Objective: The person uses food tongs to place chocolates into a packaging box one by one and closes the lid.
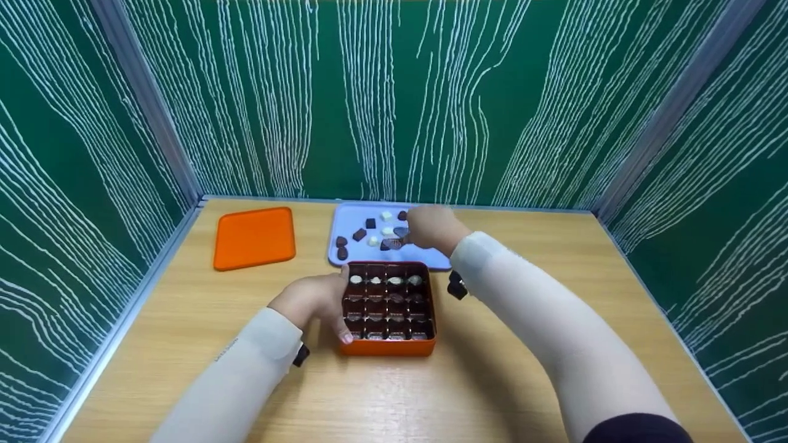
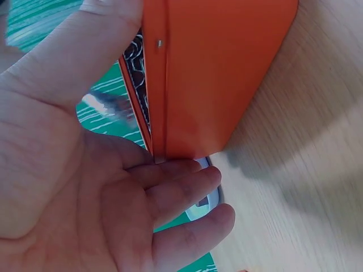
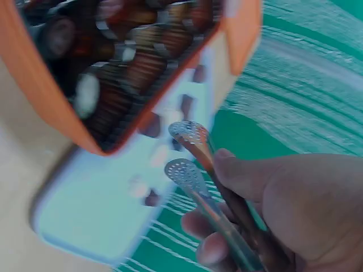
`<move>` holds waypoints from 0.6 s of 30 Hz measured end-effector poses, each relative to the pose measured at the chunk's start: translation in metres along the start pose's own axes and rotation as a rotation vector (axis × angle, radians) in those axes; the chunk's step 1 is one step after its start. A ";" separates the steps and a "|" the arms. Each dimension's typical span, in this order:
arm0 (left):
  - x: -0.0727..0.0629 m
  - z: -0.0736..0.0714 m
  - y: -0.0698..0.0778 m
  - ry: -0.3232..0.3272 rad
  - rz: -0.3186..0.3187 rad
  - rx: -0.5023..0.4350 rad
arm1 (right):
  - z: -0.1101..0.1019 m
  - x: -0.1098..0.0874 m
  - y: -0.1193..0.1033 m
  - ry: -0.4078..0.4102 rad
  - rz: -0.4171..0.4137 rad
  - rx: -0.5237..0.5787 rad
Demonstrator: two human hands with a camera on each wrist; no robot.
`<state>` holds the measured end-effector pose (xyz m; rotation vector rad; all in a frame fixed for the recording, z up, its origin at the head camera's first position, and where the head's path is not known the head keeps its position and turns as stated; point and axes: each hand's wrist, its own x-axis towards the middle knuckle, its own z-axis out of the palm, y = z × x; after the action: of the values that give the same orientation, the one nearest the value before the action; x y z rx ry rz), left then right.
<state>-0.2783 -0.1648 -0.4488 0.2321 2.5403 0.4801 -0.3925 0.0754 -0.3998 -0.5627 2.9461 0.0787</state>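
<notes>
My left hand (image 1: 317,301) holds the left side of an orange square box (image 1: 388,349), thumb at the near corner and fingers round the far one. Inside the box is a brown insert (image 1: 377,311) with small compartments; pale and dark chocolates show in its far part, while the near cells look bare. My right hand (image 1: 434,227) grips metal tongs (image 3: 195,184) with perforated round tips, over a pale blue tray (image 1: 354,212). The tips stand apart with nothing visible between them. White chocolates (image 1: 386,216) and dark chocolates (image 1: 359,234) lie scattered on the tray.
A flat orange lid-like square (image 1: 255,239) lies at the back left of the wooden table (image 1: 535,246). Green panels with white wavy lines (image 1: 345,92) enclose the back and both sides. The tray sits right behind the box.
</notes>
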 end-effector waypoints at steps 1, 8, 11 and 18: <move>0.000 0.000 0.000 0.001 0.003 0.000 | 0.007 0.003 0.001 -0.001 0.004 0.008; 0.000 0.000 0.001 0.005 0.005 -0.006 | 0.030 0.019 -0.003 0.019 0.047 0.053; 0.000 0.000 0.001 0.004 0.001 -0.017 | 0.033 0.022 -0.004 0.014 0.044 0.035; -0.001 0.000 -0.002 0.003 0.000 -0.026 | 0.025 0.013 0.011 -0.020 0.018 0.004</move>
<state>-0.2777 -0.1670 -0.4495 0.2219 2.5352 0.5135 -0.4051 0.0830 -0.4261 -0.5311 2.9317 0.0804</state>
